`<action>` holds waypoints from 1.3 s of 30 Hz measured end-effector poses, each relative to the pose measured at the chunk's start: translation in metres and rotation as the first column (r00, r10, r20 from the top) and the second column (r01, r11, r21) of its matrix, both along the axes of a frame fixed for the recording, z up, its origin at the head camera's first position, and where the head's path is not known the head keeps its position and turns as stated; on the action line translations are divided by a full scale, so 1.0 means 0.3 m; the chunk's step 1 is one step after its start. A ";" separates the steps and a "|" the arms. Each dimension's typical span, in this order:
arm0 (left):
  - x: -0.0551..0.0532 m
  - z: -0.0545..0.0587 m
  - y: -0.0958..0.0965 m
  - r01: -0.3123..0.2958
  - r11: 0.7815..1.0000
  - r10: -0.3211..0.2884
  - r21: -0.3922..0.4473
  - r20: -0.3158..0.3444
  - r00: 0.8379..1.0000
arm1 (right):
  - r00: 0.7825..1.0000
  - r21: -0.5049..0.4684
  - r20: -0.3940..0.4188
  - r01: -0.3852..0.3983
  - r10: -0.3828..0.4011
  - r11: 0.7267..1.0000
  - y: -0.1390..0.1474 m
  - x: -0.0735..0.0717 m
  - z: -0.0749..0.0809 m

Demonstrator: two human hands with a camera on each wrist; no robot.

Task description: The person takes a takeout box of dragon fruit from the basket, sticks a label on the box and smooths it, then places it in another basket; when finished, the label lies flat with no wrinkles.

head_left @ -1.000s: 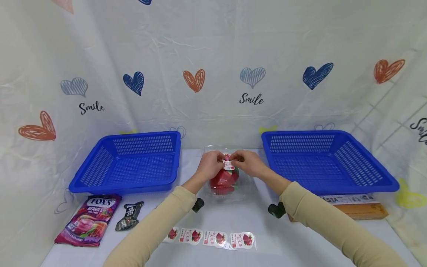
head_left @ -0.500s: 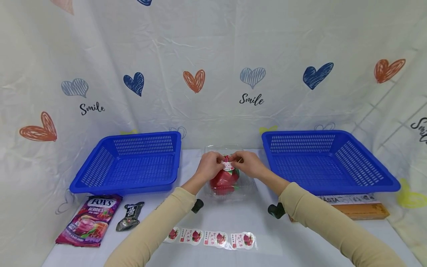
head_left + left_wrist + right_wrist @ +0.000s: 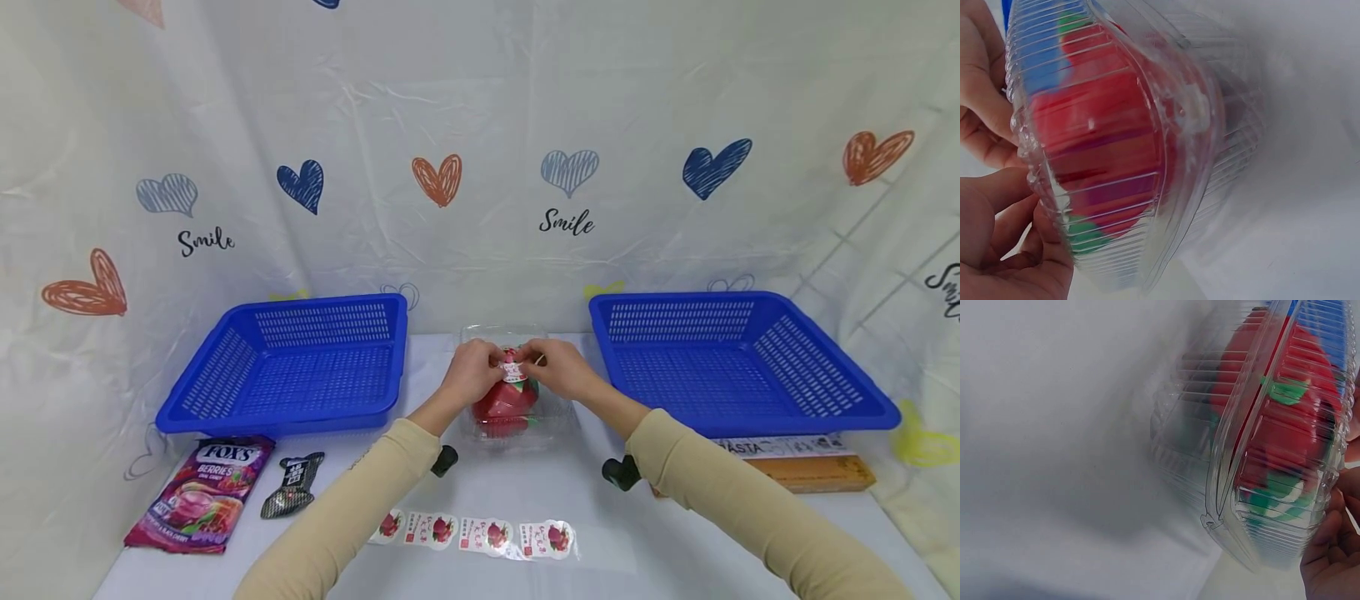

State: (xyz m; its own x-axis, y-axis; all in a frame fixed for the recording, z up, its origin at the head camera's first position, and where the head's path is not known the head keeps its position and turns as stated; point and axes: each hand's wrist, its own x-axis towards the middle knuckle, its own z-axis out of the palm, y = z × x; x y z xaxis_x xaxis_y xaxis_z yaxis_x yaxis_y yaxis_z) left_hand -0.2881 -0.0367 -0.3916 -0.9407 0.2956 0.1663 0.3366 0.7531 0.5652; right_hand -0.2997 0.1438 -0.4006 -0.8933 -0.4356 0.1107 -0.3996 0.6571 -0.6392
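In the head view a clear plastic clamshell box [image 3: 557,427] stands at the middle back of the table, with red and green fruit-like pieces [image 3: 501,403] inside. Over its lid my left hand [image 3: 471,373] pinches the left side of a white sticker [image 3: 513,370] with a red fruit print. My right hand [image 3: 561,367] pinches the sticker's right side between thumb and fingers. Both wrist views show fingertips right at the ribbed lid. The clear box [image 3: 1200,112] is closed in the left wrist view, and its contents [image 3: 1285,437] show through in the right wrist view.
Blue baskets stand left [image 3: 281,417] and right [image 3: 738,417]. A sheet of fruit stickers [image 3: 487,536] lies in front. At left are a purple candy bag [image 3: 206,500] and a black wrapped piece [image 3: 292,485]; an orange-and-white pasta box [image 3: 802,471] lies before the right basket.
The sticker shifts and tilts slightly between my fingers. Both hands otherwise keep their place over the lid, and the box stays put.
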 end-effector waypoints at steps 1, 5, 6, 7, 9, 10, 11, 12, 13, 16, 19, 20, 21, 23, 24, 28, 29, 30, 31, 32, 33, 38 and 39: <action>-0.001 0.002 0.000 0.003 1.000 -0.003 -0.005 0.009 1.000 | 1.000 0.003 -0.001 0.001 -0.001 1.000 0.000 0.000 -0.002; -0.004 0.010 -0.001 0.021 1.000 -0.020 -0.023 0.049 0.999 | 1.000 0.017 -0.009 -0.002 0.002 1.000 0.002 -0.002 -0.005; -0.005 0.011 -0.002 0.025 0.999 -0.024 -0.024 0.057 0.998 | 1.000 0.019 -0.007 0.000 0.000 1.000 0.002 -0.002 -0.005; -0.007 0.012 -0.004 0.033 0.999 -0.031 -0.024 0.060 0.998 | 1.000 0.023 -0.003 0.002 -0.002 1.000 0.003 -0.003 -0.005; -0.010 0.011 -0.006 0.044 0.999 -0.043 -0.022 0.071 0.997 | 1.000 0.027 0.003 0.004 -0.004 1.000 0.006 -0.003 -0.005; -0.011 0.010 -0.007 0.049 0.999 -0.047 -0.022 0.073 0.996 | 1.000 0.027 0.010 0.004 -0.005 1.000 0.007 -0.003 -0.005; -0.013 0.010 -0.008 0.054 0.998 -0.052 -0.023 0.076 0.996 | 1.000 0.025 0.015 0.003 -0.003 1.000 0.009 -0.002 -0.005; -0.014 0.009 -0.009 0.059 0.998 -0.056 -0.024 0.079 0.995 | 1.000 0.024 0.019 0.001 -0.001 1.000 0.010 -0.002 -0.005; -0.016 0.008 -0.011 0.063 0.998 -0.061 -0.025 0.081 0.995 | 1.000 0.024 0.023 -0.004 0.003 1.000 0.011 -0.003 -0.005; -0.019 0.006 -0.014 0.072 0.997 -0.070 -0.028 0.087 0.994 | 0.999 0.019 0.036 -0.020 0.019 1.000 0.013 -0.004 -0.005; -0.021 0.005 -0.017 0.080 0.996 -0.077 -0.026 0.097 0.992 | 0.998 0.019 0.044 -0.045 0.044 0.999 0.015 -0.004 -0.004; -0.022 0.004 -0.017 0.082 0.996 -0.079 -0.023 0.103 0.992 | 0.997 0.019 0.048 -0.053 0.052 0.998 0.016 -0.004 -0.005; -0.021 0.004 -0.018 0.082 0.996 -0.079 -0.020 0.110 0.991 | 0.997 0.018 0.052 -0.061 0.060 0.998 0.017 -0.004 -0.004; -0.022 0.002 -0.019 0.082 0.997 -0.080 -0.015 0.121 0.989 | 0.996 0.019 0.059 -0.072 0.071 0.997 0.019 -0.001 -0.003; -0.022 0.001 -0.018 0.081 0.997 -0.079 -0.012 0.125 0.989 | 0.995 0.019 0.060 -0.077 0.076 0.997 0.020 0.000 -0.002; -0.025 -0.007 -0.020 0.085 0.996 -0.083 -0.004 0.128 0.988 | 0.995 0.024 0.068 -0.081 0.079 0.996 0.024 0.004 -0.002; -0.026 -0.008 -0.020 0.085 0.996 -0.083 -0.004 0.129 0.988 | 0.994 0.025 0.069 -0.081 0.079 0.996 0.025 0.004 -0.002; -0.026 -0.007 -0.020 0.085 0.996 -0.084 -0.003 0.131 0.988 | 0.994 0.025 0.070 -0.081 0.079 0.996 0.026 0.004 -0.002; -0.027 -0.007 -0.021 0.086 0.996 -0.085 -0.002 0.134 0.987 | 0.994 0.025 0.073 -0.082 0.080 0.996 0.026 0.003 -0.002; -0.028 -0.005 -0.021 0.087 0.996 -0.086 0.001 0.139 0.987 | 0.994 0.025 0.073 -0.084 0.082 0.996 0.026 0.002 -0.001; -0.028 -0.002 -0.021 0.087 0.996 -0.086 0.002 0.146 0.985 | 0.994 0.026 0.071 -0.085 0.083 0.996 0.026 0.001 0.000; -0.036 0.014 -0.025 0.105 0.994 -0.100 -0.017 0.189 0.977 | 0.993 0.038 0.073 -0.094 0.091 0.995 0.023 -0.006 0.001; -0.039 0.018 -0.026 0.111 0.994 -0.103 -0.025 0.201 0.974 | 0.993 0.042 0.078 -0.095 0.091 0.995 0.021 -0.009 0.000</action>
State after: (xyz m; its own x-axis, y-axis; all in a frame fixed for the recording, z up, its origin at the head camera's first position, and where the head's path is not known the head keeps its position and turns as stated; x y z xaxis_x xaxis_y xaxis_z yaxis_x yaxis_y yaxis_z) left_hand -0.2997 -0.0445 -0.3863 -0.9165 0.3988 -0.0333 0.2999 0.7396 0.6026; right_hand -0.3023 0.1501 -0.4006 -0.8537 -0.5203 0.0227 -0.4120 0.6482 -0.6404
